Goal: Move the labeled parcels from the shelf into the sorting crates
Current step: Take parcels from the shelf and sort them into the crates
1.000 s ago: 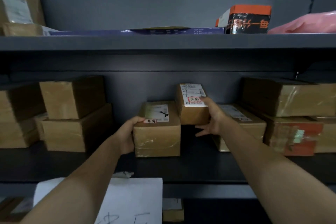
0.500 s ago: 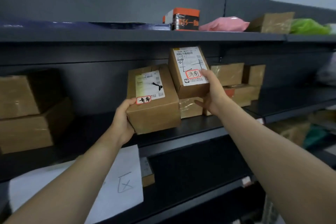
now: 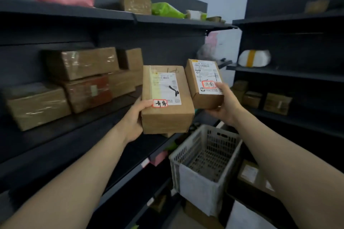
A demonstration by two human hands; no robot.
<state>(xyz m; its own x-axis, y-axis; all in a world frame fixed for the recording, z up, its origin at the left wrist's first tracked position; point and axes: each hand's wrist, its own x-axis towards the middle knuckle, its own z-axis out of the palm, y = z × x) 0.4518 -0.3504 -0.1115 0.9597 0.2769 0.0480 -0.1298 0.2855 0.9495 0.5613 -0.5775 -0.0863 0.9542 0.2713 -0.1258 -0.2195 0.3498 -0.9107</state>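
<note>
Cardboard parcels off shelf (image 3: pixel 115 113) — left hand (image 3: pixel 135 117) grips larger parcel (image 3: pixel 165 102), right hand (image 3: pixel 226 104) smaller parcel (image 3: pixel 204 83), above white crate (image 3: pixel 204 156).

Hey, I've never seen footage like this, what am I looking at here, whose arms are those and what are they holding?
There is no machine here. A person wears a wide-angle camera on the head, so you see their own bare arms reaching forward.

The left hand holds the larger cardboard parcel; the right hand holds the smaller cardboard parcel. Each has a white shipping label with a red-outlined handwritten tag. Both are held in the air, off the shelf.

On the left, the dark shelf carries more taped cardboard boxes. Below the hands sits a white plastic crate with slotted walls, apparently empty.
</note>
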